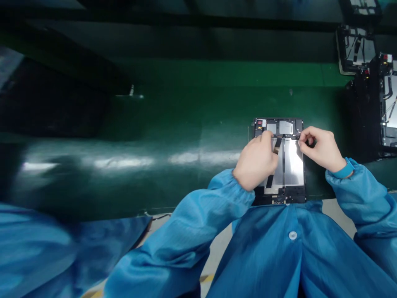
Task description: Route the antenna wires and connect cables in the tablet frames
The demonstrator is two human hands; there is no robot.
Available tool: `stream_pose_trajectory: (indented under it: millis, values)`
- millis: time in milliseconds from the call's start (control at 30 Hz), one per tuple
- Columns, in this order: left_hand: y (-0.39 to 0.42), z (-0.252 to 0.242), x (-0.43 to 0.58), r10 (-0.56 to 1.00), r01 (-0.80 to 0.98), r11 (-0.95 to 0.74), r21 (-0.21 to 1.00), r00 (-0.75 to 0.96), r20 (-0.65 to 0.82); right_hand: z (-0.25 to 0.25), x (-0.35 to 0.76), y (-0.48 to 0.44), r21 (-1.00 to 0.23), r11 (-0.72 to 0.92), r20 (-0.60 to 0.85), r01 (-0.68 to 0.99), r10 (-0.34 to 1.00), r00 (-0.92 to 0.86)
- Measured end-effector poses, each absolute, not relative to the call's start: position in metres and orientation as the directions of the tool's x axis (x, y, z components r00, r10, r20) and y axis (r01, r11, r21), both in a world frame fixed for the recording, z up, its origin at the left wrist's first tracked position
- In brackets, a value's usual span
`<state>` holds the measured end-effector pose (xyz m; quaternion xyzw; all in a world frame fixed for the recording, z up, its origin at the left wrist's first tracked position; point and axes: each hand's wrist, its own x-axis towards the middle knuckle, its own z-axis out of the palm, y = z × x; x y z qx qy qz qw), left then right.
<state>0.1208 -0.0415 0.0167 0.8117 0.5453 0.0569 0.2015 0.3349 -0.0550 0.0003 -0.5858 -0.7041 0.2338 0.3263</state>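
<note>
Lying flat on the green belt [186,124], inner side up: one open tablet [291,165], directly ahead of the person's chest and near the belt's close edge. Its long axis runs away from the person; the far short end carries the board with small metal covers, and the near short end almost meets the blue smock [279,256].

Contents of the black shell (counted where visible): two silver plates side by side, with one dark strip [278,143] running lengthwise between them.

Left hand [256,161]: resting on the tablet's left half, fingers curled close together, forefinger tip down at the strip's far end. Whether it grips anything cannot be told.

Right hand [321,149]: at the right plate's far corner, thumb and forefinger pinched together; anything between them is too small to make out.

Further units [356,49]: three at the far right of the belt, well apart from the hands, all partly cut off by the picture's edge.
</note>
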Motion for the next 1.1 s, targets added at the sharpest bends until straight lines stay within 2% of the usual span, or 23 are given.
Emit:
stream_pose_trajectory:
  millis: [100,200,333,700,967,1100]
  values:
    - [-0.035,0.017,0.119,0.908,0.814,-0.379,0.440,0.419,0.006,-0.007,0.345,-0.051,-0.846,0.074,0.100,0.528,0.995,0.020]
    - [-0.021,0.013,0.126,0.843,0.738,-0.509,0.444,0.531,0.084,-0.013,0.350,-0.047,-0.883,0.017,0.058,0.469,0.996,0.072]
    - [0.001,0.004,0.139,0.731,0.618,-0.585,0.525,0.683,0.012,-0.017,0.350,-0.046,-0.887,-0.011,0.035,0.462,0.995,0.089]
    - [0.035,0.014,0.147,0.658,0.587,-0.527,0.614,0.740,-0.142,-0.011,0.351,-0.047,-0.865,0.020,0.044,0.501,0.998,0.036]
    - [0.039,0.014,0.154,0.673,0.599,-0.512,0.616,0.725,-0.147,-0.008,0.352,-0.046,-0.855,0.021,0.051,0.518,0.998,0.043]
    - [0.036,0.017,0.159,0.690,0.657,-0.526,0.540,0.701,-0.181,-0.011,0.355,-0.046,-0.873,0.027,0.063,0.488,0.996,0.057]
